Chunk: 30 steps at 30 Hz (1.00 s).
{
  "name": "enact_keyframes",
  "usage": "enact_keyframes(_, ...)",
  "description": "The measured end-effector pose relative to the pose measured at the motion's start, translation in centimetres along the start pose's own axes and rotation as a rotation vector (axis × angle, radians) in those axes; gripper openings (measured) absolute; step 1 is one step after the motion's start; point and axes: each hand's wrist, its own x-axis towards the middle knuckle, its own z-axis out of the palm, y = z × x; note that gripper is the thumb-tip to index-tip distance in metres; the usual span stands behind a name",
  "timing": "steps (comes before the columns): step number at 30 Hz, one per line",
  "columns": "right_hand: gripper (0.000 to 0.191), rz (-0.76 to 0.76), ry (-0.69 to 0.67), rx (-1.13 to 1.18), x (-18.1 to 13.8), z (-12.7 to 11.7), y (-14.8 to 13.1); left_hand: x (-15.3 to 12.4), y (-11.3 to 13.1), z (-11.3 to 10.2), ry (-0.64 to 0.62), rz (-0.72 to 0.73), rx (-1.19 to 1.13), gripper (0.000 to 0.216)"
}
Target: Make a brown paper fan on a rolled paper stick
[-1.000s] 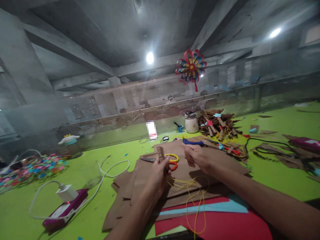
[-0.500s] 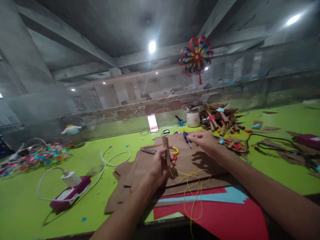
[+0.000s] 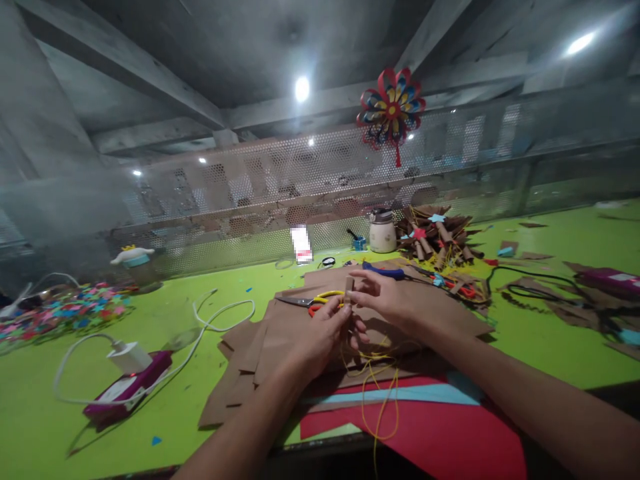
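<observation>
Inside the green table's (image 3: 185, 407) edge, left hand (image 3: 320, 337) pinches brown strip (image 3: 349, 285), right hand (image 3: 387, 300) touching it, grip unclear.

Brown paper strip (image 3: 349, 288), lower portion obscured by left hand (image 3: 325, 337); scissors (image 3: 301, 303), handle loops partly occluded by same hand; right hand (image 3: 385, 298), contact with strip indeterminate; bright screen (image 3: 301, 244), pixelated, illegible; red sheet (image 3: 450, 433), cropped by lower edge

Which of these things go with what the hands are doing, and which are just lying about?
Likely part of the job:
small brown paper piece between left hand and right hand
yellow string trailing below
brown paper sheets underneath
perhaps the nearby scissors

Probably just lying about:
pale bottle
purple power strip
white charger
</observation>
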Motion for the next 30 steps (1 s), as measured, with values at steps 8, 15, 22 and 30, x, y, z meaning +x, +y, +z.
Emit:
enact_keyframes(8, 0.051, -0.032, 0.146, 0.018, -0.2, 0.2, -0.4, 0.0, 1.1, 0.6, 0.153, 0.104, 0.329, 0.020)
enact_keyframes(15, 0.054, 0.075, -0.100, 0.158, -0.6, -0.8, -2.4, -0.3, 2.6, -1.0, 0.176, 0.092, 0.173, 0.013)
enact_keyframes(22, 0.052, 0.170, -0.368, 0.146, -0.7, -2.0, -1.7, 0.1, 4.0, -2.7, 0.374, 0.151, -0.215, 0.011)
enact_keyframes(30, 0.053, 0.296, -0.617, 0.139, -1.2, -2.1, -2.9, 0.0, 5.5, -2.7, 0.330, 0.101, -0.349, 0.026)
